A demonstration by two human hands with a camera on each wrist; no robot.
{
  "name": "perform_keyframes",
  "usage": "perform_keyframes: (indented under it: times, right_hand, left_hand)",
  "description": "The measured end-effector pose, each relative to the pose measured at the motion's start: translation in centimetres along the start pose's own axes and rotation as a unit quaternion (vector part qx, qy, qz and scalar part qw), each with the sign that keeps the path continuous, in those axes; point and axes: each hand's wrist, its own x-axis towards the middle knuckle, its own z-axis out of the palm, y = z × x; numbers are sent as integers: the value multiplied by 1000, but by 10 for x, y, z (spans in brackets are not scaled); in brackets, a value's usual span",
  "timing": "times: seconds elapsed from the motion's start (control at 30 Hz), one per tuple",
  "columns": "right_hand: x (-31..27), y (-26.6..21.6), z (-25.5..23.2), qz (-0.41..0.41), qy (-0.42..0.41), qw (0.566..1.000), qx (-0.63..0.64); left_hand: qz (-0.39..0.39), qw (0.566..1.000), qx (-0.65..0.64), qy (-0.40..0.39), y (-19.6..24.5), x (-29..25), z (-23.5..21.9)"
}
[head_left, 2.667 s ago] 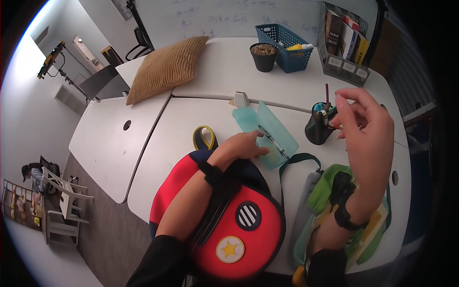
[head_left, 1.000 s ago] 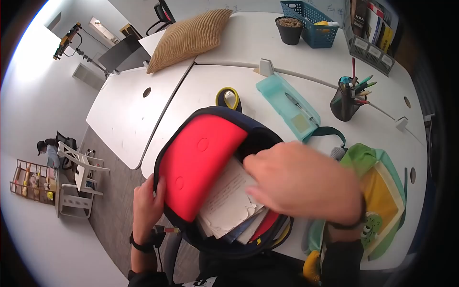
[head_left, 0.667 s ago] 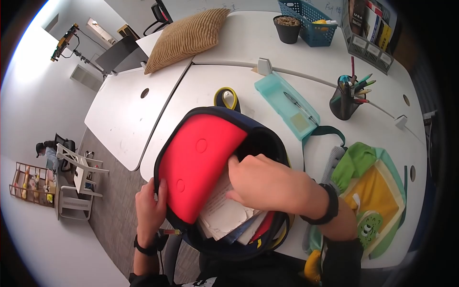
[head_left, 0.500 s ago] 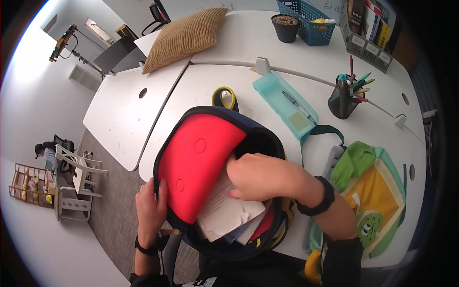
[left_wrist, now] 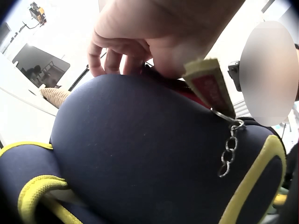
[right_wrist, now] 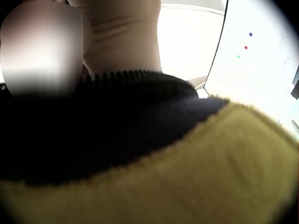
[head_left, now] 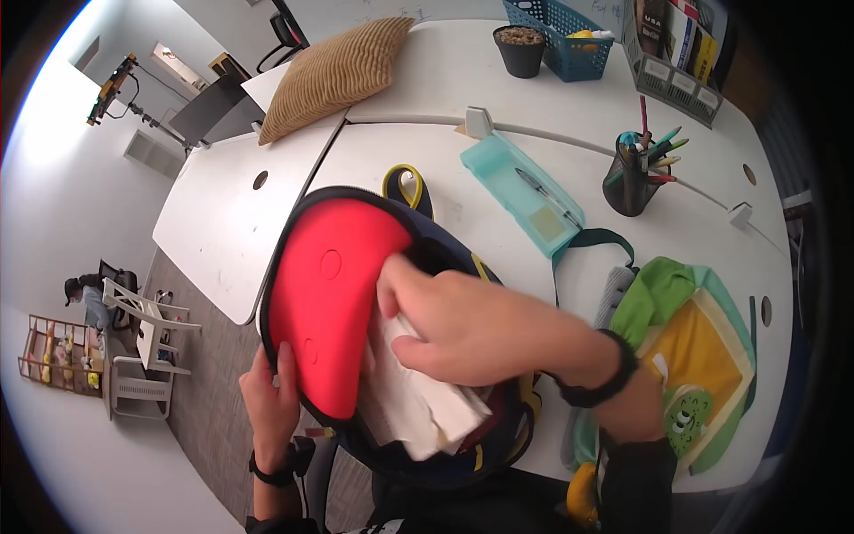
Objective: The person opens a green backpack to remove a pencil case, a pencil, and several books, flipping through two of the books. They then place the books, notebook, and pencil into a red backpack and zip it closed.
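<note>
A red and navy backpack [head_left: 325, 307] stands unzipped on the table, its red front panel leaning to the left. My left hand [head_left: 269, 396] grips the panel's edge, thumb on the red inside; in the left wrist view its fingers curl over the navy outside, near a zip tag on a chain [left_wrist: 208, 86]. My right hand [head_left: 463, 325] reaches into the opening and holds a worn book [head_left: 427, 405] between thumb and fingers. Its fingertips are partly hidden inside the bag. The right wrist view shows mostly yellow trim [right_wrist: 196, 172] and the dark zip edge close up.
A teal pencil case [head_left: 525, 191] with a pen lies beyond the bag, beside a mesh pen cup [head_left: 627, 182]. A green and yellow bag [head_left: 685, 365] lies at right. Farther back are a cushion [head_left: 334, 80], a plant pot [head_left: 519, 53], a blue basket [head_left: 578, 58] and a book rack [head_left: 676, 84].
The closed backpack has been opened; my left hand has gone from the pencil case to its edge. My right hand has reached inside, and the book has just tilted and shifted left with it.
</note>
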Motion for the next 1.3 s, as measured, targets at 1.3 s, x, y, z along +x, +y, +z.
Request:
perform_keyframes:
  times: [1.3]
  right_hand:
    - [-97, -37, -95, -269, 464, 805, 255]
  left_hand:
    - [-16, 726, -607, -323, 245, 138, 68]
